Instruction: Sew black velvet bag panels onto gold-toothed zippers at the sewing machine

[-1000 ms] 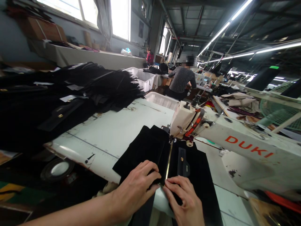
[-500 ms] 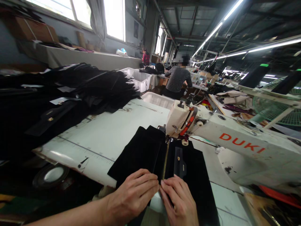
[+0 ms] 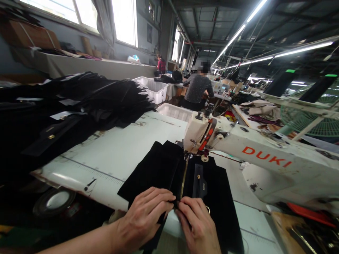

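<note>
Black fabric (image 3: pixel 152 167) lies on the machine bed, its upper edge beneath the sewing machine's head (image 3: pixel 196 135). A gold-toothed zipper (image 3: pixel 184 176) runs from the presser foot toward me. My left hand (image 3: pixel 150 210) has its fingers pressed together on the fabric just left of the zipper's near end. Close beside it, my right hand (image 3: pixel 197 218) pinches the fabric at the zipper's right side. A dark trim strip with a small gold fitting (image 3: pixel 198 180) is on the fabric above my right hand. Next to that hand a gold ring (image 3: pixel 208 210) shows partly.
A large pile of black pieces (image 3: pixel 106 95) covers the table's left side. White plastic crates (image 3: pixel 152 88) stand behind the table. At the right are a wooden tray (image 3: pixel 286 229) with metal parts and a green fan (image 3: pixel 299 118). A co-worker (image 3: pixel 197 88) sits farther back.
Both hands have shifted slightly up along the zipper's near end, still gripping the fabric. A gold ring now shows beside my right hand. The whole view has moved a little.
</note>
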Demonstrator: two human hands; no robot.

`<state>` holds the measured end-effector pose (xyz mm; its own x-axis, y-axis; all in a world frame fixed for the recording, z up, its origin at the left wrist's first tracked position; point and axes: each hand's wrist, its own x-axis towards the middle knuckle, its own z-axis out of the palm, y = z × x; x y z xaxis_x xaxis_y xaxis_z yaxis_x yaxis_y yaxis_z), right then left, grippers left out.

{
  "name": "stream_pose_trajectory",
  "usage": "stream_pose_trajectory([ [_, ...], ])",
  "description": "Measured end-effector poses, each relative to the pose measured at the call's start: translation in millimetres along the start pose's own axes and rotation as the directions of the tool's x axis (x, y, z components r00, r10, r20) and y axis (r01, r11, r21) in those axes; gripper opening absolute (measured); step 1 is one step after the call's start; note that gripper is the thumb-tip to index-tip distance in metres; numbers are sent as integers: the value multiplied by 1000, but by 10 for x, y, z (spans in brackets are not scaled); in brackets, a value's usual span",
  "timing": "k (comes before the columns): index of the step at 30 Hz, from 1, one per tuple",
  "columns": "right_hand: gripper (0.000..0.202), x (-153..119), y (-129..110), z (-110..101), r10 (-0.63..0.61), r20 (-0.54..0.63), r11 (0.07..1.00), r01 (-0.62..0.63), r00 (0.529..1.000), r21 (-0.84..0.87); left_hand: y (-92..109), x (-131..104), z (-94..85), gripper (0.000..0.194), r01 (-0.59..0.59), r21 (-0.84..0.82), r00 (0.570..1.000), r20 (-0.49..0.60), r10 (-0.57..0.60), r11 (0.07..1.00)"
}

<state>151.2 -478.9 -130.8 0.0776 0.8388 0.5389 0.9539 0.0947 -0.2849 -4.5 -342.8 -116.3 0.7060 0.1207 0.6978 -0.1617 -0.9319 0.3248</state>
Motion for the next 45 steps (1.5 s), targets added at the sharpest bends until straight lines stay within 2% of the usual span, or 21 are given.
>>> stream_pose_trajectory([
  [5,16,53,-18,-49,52,26,992,-55,998,113,-7,-27,17,45,-54,39,993,104,49,998],
  [10,16,76,-20,-57,57,73,991,-66,996,121,-3,-6,35,41,-40,22,994,105,38,999],
  [13,16,58,-33,-23,107,28,986,-110,994,124,-15,5,49,42,-30,-31,994,106,33,999],
  [18,12,2,-46,44,145,-55,987,-140,988,84,-33,35,25,57,-26,-114,991,124,40,993],
  [21,19,-8,-56,61,235,-100,969,-226,967,97,-37,43,3,61,21,-151,986,166,5,988],
  [23,20,-3,-72,66,278,-101,957,-266,955,119,-38,44,-1,63,50,-165,982,187,-18,985],
  [26,12,2,-103,76,299,-77,949,-288,951,129,-46,40,5,63,44,-181,983,182,-11,983],
  [30,9,1,-102,86,246,-66,959,-234,967,160,-75,43,0,63,2,-197,987,160,30,980],
  [36,9,18,-24,30,134,-69,985,-125,989,119,-115,112,-101,50,-50,-222,964,244,105,974],
  [40,14,-6,0,-14,42,-81,997,-36,996,71,-76,201,-202,30,-126,-160,921,349,175,979],
  [43,15,-27,20,-13,70,-77,993,-62,995,100,-65,243,-245,31,-159,-123,886,420,196,980],
  [45,15,-28,45,-10,36,-69,997,-31,997,72,-92,242,-240,30,-164,-126,875,440,203,978],
])
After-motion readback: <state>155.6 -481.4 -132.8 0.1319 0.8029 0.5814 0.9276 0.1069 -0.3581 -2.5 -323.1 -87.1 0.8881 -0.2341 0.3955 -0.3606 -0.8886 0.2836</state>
